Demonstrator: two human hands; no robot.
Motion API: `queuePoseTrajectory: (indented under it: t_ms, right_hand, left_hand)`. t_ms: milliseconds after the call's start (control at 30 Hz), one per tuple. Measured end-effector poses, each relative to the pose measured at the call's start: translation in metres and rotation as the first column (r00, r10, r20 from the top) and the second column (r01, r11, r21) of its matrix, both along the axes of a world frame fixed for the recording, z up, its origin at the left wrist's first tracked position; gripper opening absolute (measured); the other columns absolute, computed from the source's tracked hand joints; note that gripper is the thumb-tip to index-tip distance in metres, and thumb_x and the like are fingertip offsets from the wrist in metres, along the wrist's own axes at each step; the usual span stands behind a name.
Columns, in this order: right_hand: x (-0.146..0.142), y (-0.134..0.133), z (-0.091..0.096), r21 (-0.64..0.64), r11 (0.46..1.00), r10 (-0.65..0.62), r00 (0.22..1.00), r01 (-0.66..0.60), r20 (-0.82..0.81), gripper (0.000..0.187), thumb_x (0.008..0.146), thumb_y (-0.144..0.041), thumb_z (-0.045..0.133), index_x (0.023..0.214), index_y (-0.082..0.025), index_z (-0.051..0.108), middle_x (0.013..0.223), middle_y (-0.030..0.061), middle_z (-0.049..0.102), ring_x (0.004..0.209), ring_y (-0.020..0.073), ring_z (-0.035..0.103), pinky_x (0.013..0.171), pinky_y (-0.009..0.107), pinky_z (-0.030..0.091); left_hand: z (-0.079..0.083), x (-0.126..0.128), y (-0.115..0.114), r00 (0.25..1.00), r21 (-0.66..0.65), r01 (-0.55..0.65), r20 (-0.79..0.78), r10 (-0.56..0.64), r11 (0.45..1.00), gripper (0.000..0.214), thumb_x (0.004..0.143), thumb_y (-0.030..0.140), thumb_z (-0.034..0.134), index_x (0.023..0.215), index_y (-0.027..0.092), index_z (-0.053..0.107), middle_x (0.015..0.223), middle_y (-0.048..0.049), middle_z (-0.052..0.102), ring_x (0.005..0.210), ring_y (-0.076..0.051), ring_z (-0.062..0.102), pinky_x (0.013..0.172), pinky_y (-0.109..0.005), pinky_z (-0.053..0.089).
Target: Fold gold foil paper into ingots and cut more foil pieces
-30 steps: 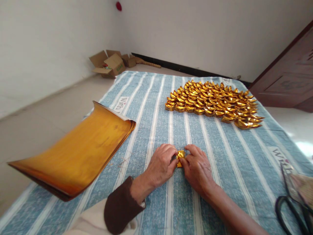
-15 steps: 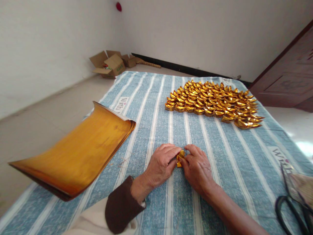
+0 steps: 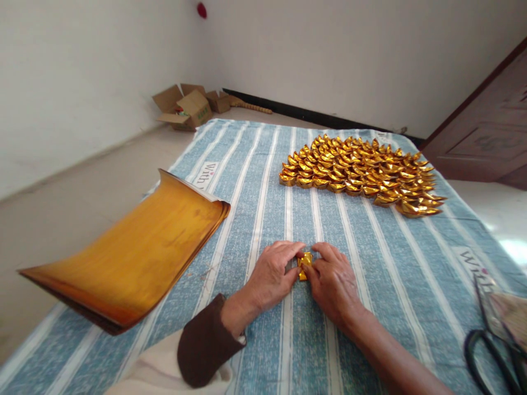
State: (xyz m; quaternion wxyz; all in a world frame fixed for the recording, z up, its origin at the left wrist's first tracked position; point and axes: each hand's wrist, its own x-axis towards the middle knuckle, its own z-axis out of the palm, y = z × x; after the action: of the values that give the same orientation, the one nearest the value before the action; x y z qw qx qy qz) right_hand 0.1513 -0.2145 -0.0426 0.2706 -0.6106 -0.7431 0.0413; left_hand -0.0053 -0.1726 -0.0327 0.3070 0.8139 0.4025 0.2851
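Note:
Between my hands a small piece of folded gold foil paper (image 3: 305, 265) lies on the striped cloth. My left hand (image 3: 272, 274) grips its left edge with bent thumb and fingers. From the other side, my right hand (image 3: 334, 280) presses thumb and fingers onto the paper. Parts of the paper are hidden under the fingertips. Beyond the hands, to the right, stand many boat-shaped gold foil ingots (image 3: 358, 173) in close rows. A curled stack of gold paper sheets (image 3: 127, 247) lies at the left.
Blue and white striped cloth (image 3: 263, 181) covers the table. Black-handled scissors (image 3: 489, 345) lie at the right front, beside a brownish item (image 3: 513, 315) cut off by the frame. Open cardboard boxes (image 3: 191, 109) stand on the floor behind, and a dark red door (image 3: 486, 120) is at the right.
My fingers have shifted slightly on the folded gold paper, and more of its flat surface shows. Both hands stay in about the same place; the view has moved a little.

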Motion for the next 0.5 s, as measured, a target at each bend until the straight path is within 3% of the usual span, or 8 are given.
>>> queuePoseTrajectory:
  t_ms: [300,500]
  right_hand:
    - [-0.0023,0.0002,0.0012,-0.014,1.000,-0.018,0.999,0.019,0.029,0.025,0.089,-0.017,0.047,0.075,-0.018,0.067,0.097,0.0089,0.065,0.091,0.0228,0.056,0.077,0.037,0.043]
    - [-0.0026,0.0003,0.0005,-0.033,0.999,-0.021,0.999,0.023,0.035,0.025,0.090,-0.018,0.049,0.073,-0.018,0.067,0.098,0.0095,0.065,0.091,0.0230,0.056,0.077,0.037,0.042]
  left_hand:
    - [0.0057,0.0023,0.0005,0.999,-0.020,0.010,-0.032,-0.011,1.000,0.030,0.073,0.007,0.060,0.100,0.021,0.061,0.099,-0.0030,0.067,0.098,-0.022,0.059,0.089,-0.039,0.045]
    - [0.0053,0.0031,0.0006,0.999,-0.029,0.001,-0.043,-0.002,1.000,0.028,0.073,0.007,0.059,0.097,0.021,0.061,0.097,-0.0026,0.067,0.097,-0.022,0.058,0.088,-0.039,0.044]
